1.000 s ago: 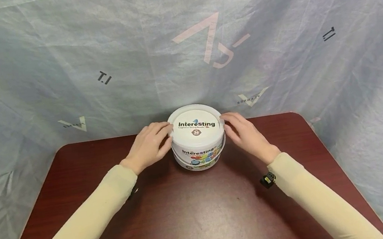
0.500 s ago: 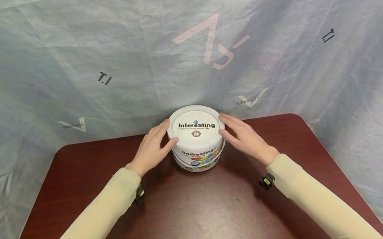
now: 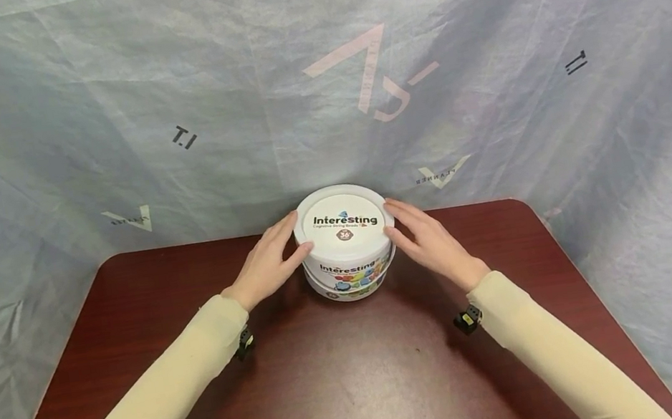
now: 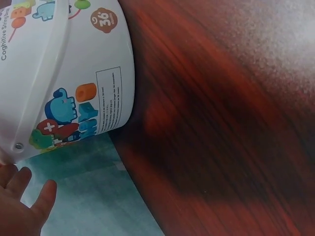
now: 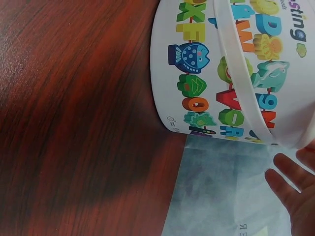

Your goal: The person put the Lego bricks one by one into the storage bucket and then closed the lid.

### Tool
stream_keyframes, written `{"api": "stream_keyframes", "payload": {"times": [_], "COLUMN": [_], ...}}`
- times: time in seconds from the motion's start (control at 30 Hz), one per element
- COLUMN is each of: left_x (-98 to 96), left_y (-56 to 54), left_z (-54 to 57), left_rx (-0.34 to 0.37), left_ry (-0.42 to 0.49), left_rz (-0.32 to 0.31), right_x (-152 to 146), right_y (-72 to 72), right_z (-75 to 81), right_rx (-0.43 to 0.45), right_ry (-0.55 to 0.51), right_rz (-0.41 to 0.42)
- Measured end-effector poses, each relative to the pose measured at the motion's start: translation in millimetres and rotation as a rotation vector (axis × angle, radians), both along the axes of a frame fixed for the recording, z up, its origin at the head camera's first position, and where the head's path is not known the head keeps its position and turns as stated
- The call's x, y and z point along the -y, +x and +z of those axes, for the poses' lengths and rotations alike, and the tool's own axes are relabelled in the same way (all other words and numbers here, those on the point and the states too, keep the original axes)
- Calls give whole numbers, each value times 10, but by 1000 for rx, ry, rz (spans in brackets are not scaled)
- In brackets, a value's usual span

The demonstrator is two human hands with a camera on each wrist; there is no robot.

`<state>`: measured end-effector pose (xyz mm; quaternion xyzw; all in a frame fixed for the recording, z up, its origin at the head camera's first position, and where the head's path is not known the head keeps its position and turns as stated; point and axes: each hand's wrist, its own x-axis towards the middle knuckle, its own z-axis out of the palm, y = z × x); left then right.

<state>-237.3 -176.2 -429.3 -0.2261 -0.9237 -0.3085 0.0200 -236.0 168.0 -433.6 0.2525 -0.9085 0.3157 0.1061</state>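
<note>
A round white bucket (image 3: 346, 277) printed with "Interesting" and colourful beads stands upright at the back of the table. Its white lid (image 3: 348, 245) sits on top, and a white carrying handle (image 5: 235, 54) hangs down across the front. My left hand (image 3: 265, 260) rests against the lid's left rim, thumb toward the front and fingers extended along the side. Opposite it, my right hand (image 3: 434, 242) touches the right rim in the same way. Both wrist views show spread, fairly straight fingers below the rim; some fingertips are cut off by the frame edges.
The dark red-brown table (image 3: 362, 386) has rounded back corners. Grey printed fabric (image 3: 190, 64) hangs close behind the bucket and along both sides.
Both thumbs have come up onto the lid's front edge and the fingers have straightened along its rim, mostly in the first half second. The bucket has hardly moved.
</note>
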Motion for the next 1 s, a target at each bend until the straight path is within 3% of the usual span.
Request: {"api": "stream_keyframes", "payload": {"times": [0.63, 1.0], "left_x": [27, 14], "left_y": [-35, -56], "left_z": [-48, -52], "left_rx": [2, -63], "left_ry": [0, -6], "left_rz": [33, 30], "right_x": [34, 25], "right_y": [-4, -11], "right_z": [-52, -49], "right_rx": [4, -19], "right_ry": [23, 55], "right_rz": [-25, -30]}}
